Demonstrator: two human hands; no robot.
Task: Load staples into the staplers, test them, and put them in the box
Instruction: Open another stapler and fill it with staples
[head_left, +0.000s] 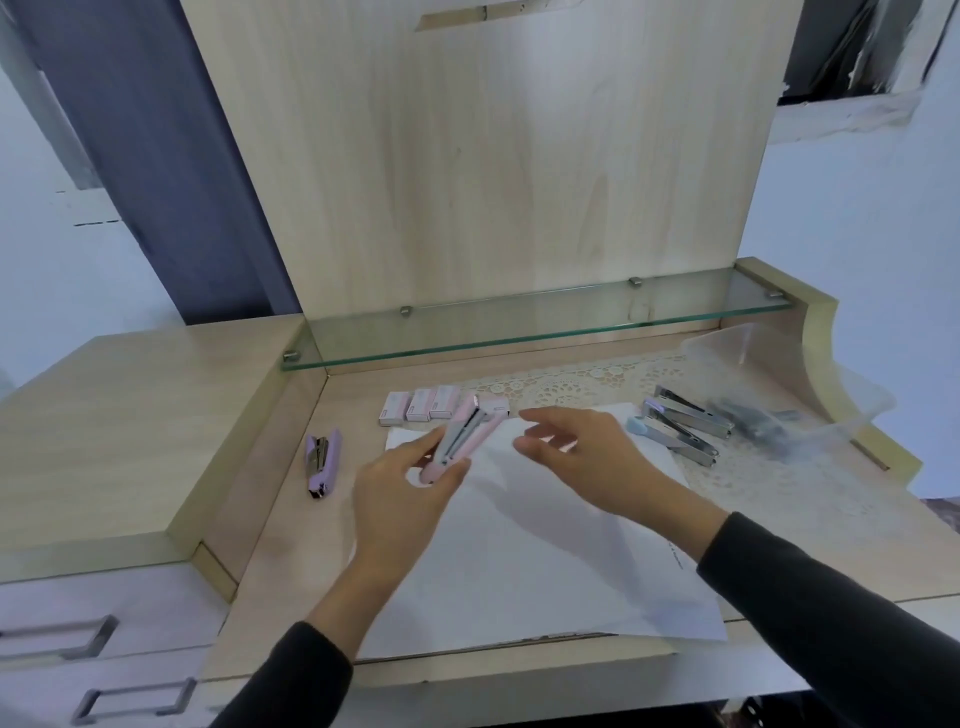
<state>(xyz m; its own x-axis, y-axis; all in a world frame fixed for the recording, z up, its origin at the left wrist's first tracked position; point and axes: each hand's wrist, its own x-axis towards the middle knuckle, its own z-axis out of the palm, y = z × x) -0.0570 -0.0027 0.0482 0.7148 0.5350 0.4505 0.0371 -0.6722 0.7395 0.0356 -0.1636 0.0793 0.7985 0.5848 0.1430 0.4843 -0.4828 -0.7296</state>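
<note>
My left hand (402, 493) grips a pink stapler (460, 441), swung open with its metal channel facing up, above a white paper sheet (524, 561). To its right hovers my right hand (576, 457), fingers relaxed and pointing left toward the stapler, holding nothing I can see. Several small pink staple boxes (421, 405) lie in a row behind the paper. A closed purple stapler (322, 462) lies left of the sheet. Two opened staplers (680, 426), one with a blue end, lie to the right. A clear plastic box (789, 395) at the far right holds dark staplers.
A lace mat (571, 382) covers the desk's back right. A glass shelf (519, 327) runs along the back over the desk. A raised wooden cabinet top (119, 431) stands to the left, with drawers (93, 639) below it.
</note>
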